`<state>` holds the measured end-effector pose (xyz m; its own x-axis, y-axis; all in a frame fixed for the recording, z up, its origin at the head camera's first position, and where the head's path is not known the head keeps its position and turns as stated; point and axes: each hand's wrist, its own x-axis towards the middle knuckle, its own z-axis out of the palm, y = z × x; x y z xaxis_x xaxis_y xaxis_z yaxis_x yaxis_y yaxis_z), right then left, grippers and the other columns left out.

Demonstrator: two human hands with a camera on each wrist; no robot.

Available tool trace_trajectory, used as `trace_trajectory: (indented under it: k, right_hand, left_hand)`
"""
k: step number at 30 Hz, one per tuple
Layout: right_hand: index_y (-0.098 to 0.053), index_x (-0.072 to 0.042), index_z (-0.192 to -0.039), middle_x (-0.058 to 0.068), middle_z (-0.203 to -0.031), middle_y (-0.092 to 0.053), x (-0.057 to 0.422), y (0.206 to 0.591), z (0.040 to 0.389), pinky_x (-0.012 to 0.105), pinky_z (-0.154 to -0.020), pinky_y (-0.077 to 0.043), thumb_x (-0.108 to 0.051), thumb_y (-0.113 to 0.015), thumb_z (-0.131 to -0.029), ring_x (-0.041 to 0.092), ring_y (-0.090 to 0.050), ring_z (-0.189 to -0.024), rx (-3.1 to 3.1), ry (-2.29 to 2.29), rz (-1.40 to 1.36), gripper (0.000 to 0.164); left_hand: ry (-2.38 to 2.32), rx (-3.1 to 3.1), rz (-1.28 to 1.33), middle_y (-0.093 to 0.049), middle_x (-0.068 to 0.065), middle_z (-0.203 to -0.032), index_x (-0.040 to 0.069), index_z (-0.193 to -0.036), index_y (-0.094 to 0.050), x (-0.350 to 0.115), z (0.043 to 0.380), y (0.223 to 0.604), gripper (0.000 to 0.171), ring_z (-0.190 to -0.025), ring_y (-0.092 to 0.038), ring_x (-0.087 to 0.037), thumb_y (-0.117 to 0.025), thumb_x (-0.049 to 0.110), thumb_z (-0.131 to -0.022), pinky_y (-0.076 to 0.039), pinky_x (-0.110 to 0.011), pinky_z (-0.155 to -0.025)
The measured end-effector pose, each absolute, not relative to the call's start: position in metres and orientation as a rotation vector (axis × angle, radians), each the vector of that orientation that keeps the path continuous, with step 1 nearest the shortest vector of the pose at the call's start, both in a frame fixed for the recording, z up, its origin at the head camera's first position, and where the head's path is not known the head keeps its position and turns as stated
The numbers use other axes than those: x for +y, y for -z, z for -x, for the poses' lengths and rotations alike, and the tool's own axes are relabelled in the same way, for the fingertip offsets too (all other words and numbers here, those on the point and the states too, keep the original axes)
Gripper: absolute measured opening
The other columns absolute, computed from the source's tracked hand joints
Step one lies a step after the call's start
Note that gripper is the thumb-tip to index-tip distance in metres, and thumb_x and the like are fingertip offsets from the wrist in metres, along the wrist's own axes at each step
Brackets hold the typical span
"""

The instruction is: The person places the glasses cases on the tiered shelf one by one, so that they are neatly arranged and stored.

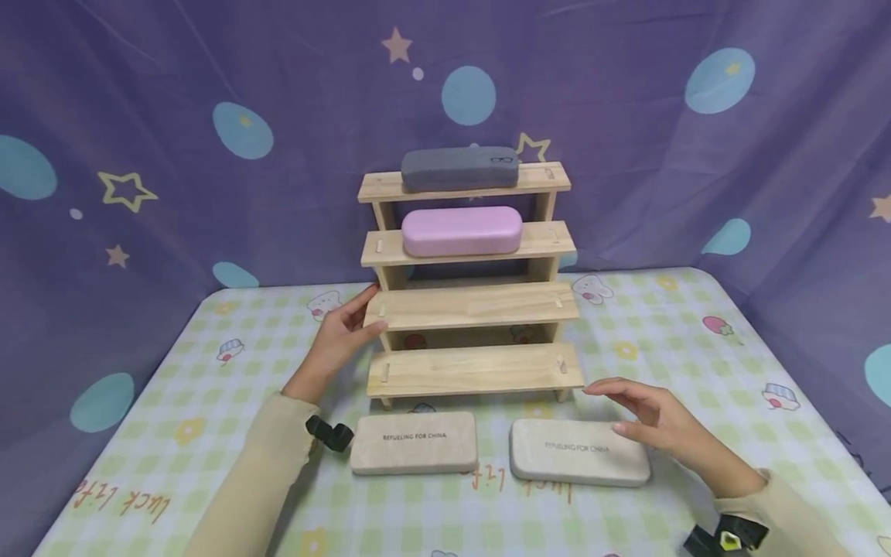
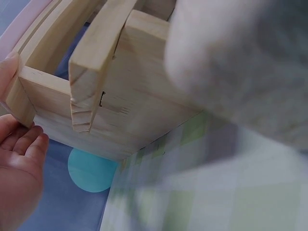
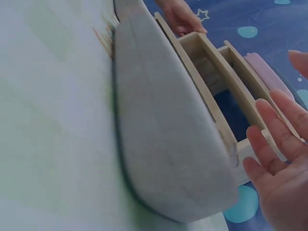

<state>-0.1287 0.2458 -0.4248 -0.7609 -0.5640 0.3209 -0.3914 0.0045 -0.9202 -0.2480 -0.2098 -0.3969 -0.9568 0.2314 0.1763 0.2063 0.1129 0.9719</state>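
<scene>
A four-tier wooden display stand stands in the middle of the table. My left hand grips the left end of its second-lowest tier; in the left wrist view the thumb lies above the board and the fingers below it. Relaxed and holding nothing, my right hand hovers by the right end of the off-white glasses case, fingertips near the bottom tier's right corner. Whether it touches either is unclear. A beige glasses case lies left of the off-white one, both in front of the stand.
On the top tier sits a grey-blue glasses case, with a pink glasses case on the tier below. A green-checked cloth covers the table. Behind hangs a purple patterned curtain.
</scene>
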Motion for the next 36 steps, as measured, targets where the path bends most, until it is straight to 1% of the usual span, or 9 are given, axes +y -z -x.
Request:
trace_trajectory:
  k: [4,10,14,16,20,23,28,32,36]
  right_hand:
    - [-0.050,0.011,-0.124,0.007,-0.130,-0.055,0.248,0.431,0.121,0.014,-0.107,-0.029,0.019,-0.052,-0.082,0.008,-0.044,-0.126,2.133,1.837,0.993,0.043]
    - [-0.051,0.012,-0.121,0.010,-0.126,-0.057,0.249,0.439,0.115,0.010,-0.105,-0.030,0.018,-0.058,-0.081,0.004,-0.046,-0.123,2.248,1.833,0.976,0.041]
    - [-0.051,0.011,-0.123,0.010,-0.128,-0.056,0.249,0.446,0.110,0.009,-0.103,-0.031,0.016,-0.061,-0.079,0.003,-0.045,-0.124,2.281,1.832,0.944,0.045]
    - [-0.048,0.011,-0.127,0.008,-0.133,-0.052,0.249,0.449,0.107,0.009,-0.101,-0.034,0.015,-0.061,-0.080,0.002,-0.044,-0.125,2.253,1.822,0.932,0.049]
    - [-0.041,0.009,-0.134,0.004,-0.140,-0.044,0.248,0.453,0.103,0.013,-0.091,-0.044,0.011,-0.061,-0.082,0.003,-0.048,-0.118,2.169,1.811,0.851,0.055]
    - [-0.039,0.009,-0.135,0.007,-0.138,-0.046,0.248,0.456,0.102,0.020,-0.084,-0.050,0.010,-0.062,-0.082,0.007,-0.054,-0.109,2.131,1.829,0.785,0.058]
    - [-0.039,0.005,-0.138,0.013,-0.135,-0.047,0.249,0.459,0.100,0.020,-0.083,-0.050,0.006,-0.068,-0.079,0.009,-0.055,-0.107,2.125,1.828,0.674,0.066]
    - [-0.038,-0.002,-0.140,0.017,-0.134,-0.044,0.249,0.460,0.099,0.019,-0.083,-0.048,0.000,-0.075,-0.075,0.010,-0.055,-0.106,2.182,1.737,0.622,0.075]
    - [-0.038,-0.008,-0.142,0.019,-0.136,-0.041,0.249,0.460,0.099,0.016,-0.086,-0.042,-0.005,-0.078,-0.074,0.009,-0.053,-0.108,2.231,1.655,0.611,0.078]
  left_hand:
    - [-2.018,2.339,-0.464,-0.034,-0.017,-0.148,0.001,-0.145,-0.032,-0.209,0.249,0.395,0.064,-0.133,-0.037,-0.029,-0.063,0.001,-0.089,-0.043,-0.015,-0.096]
    - [-2.018,2.338,-0.471,-0.032,-0.017,-0.149,-0.001,-0.145,-0.032,-0.208,0.248,0.391,0.065,-0.134,-0.035,-0.029,-0.063,0.001,-0.088,-0.042,-0.015,-0.097]
    - [-2.022,2.340,-0.479,-0.032,-0.018,-0.149,-0.002,-0.145,-0.032,-0.208,0.248,0.391,0.064,-0.134,-0.035,-0.030,-0.062,-0.002,-0.088,-0.042,-0.015,-0.097]
    - [-2.019,2.348,-0.478,-0.033,-0.018,-0.148,-0.002,-0.144,-0.032,-0.208,0.248,0.391,0.063,-0.134,-0.036,-0.030,-0.062,-0.002,-0.088,-0.042,-0.014,-0.096]
    - [-2.016,2.365,-0.472,-0.034,-0.018,-0.148,-0.001,-0.144,-0.033,-0.208,0.247,0.391,0.063,-0.133,-0.037,-0.030,-0.062,-0.001,-0.088,-0.043,-0.014,-0.096]
    - [-2.019,2.359,-0.466,-0.034,-0.018,-0.148,0.000,-0.145,-0.033,-0.208,0.247,0.391,0.063,-0.133,-0.037,-0.030,-0.062,-0.001,-0.088,-0.043,-0.015,-0.096]
    - [-2.024,2.339,-0.466,-0.035,-0.019,-0.147,-0.001,-0.145,-0.033,-0.209,0.247,0.392,0.063,-0.133,-0.037,-0.031,-0.062,-0.001,-0.088,-0.043,-0.014,-0.095]
    - [-2.022,2.342,-0.472,-0.034,-0.018,-0.148,-0.001,-0.145,-0.033,-0.209,0.247,0.394,0.063,-0.133,-0.036,-0.030,-0.061,-0.001,-0.089,-0.042,-0.014,-0.096]
    - [-2.019,2.349,-0.463,-0.034,-0.018,-0.148,-0.001,-0.145,-0.033,-0.209,0.246,0.393,0.063,-0.133,-0.037,-0.030,-0.061,-0.001,-0.089,-0.042,-0.014,-0.096]
